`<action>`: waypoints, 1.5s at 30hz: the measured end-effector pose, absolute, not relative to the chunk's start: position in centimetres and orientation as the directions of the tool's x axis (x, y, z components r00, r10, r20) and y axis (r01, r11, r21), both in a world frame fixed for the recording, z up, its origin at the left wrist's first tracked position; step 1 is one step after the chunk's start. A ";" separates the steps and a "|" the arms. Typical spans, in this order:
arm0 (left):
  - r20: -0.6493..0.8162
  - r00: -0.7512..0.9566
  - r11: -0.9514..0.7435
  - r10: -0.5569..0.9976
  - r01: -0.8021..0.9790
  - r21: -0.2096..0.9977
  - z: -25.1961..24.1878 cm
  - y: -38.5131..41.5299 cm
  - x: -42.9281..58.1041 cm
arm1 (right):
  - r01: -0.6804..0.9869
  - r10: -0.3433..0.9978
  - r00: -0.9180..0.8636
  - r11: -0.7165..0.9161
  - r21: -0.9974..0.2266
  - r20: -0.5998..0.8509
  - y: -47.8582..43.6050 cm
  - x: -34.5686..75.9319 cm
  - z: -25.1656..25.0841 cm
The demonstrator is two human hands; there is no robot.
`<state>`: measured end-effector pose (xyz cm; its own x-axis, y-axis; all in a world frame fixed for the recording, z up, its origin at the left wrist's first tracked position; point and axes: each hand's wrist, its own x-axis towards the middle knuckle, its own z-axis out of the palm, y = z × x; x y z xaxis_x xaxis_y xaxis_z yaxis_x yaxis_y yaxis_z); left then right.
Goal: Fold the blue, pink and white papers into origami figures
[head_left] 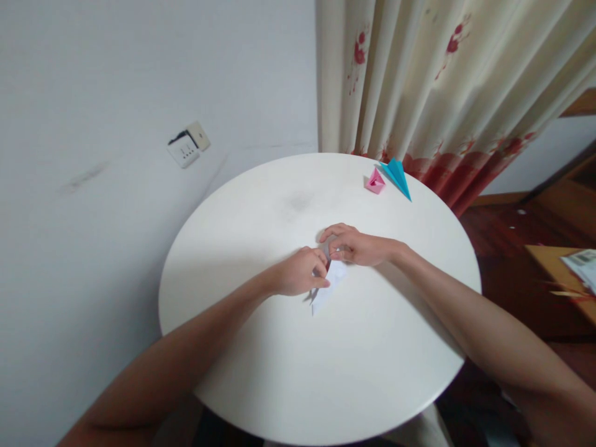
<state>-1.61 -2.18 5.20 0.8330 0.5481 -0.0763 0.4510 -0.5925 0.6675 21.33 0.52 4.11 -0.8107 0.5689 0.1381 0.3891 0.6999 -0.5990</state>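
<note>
A piece of folded white paper (331, 282) lies at the middle of the round white table, its pointed end toward me. My left hand (305, 272) grips its left side, thumb on the paper and fingers curled. At the paper's far end, my right hand (350, 243) pinches an edge between thumb and fingers. Parts of the paper are hidden under both hands, so its full shape cannot be made out.
The white table (261, 385) has a pink folded-paper boat (375, 182) and a blue paper plane (397, 177) near its far right edge. Behind stand a patterned curtain (400, 81) and a wall with a socket (184, 151). A wooden surface with papers (582, 268) is at right.
</note>
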 end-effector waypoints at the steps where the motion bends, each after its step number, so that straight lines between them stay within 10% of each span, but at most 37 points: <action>1: -0.081 0.831 -0.585 0.551 0.454 0.672 5.1 -2.2 -1.6 | 0.390 0.569 -0.810 0.702 -0.597 0.140 0.5 21.3 4.1; 21: -0.057 0.737 -0.524 0.673 0.529 0.668 4.2 -2.3 -1.3 | 0.431 0.592 -0.800 0.684 -0.588 0.102 0.4 21.2 4.0; 38: -0.335 0.823 -0.783 0.458 0.552 0.286 4.4 -3.3 -2.5 | 0.800 0.839 -0.528 0.438 -0.411 -0.133 1.2 22.3 2.7; 45: -0.212 0.792 -0.783 0.572 0.605 0.147 3.0 -4.7 -1.0 | 0.859 0.896 -0.437 0.389 -0.333 -0.080 1.6 22.1 2.0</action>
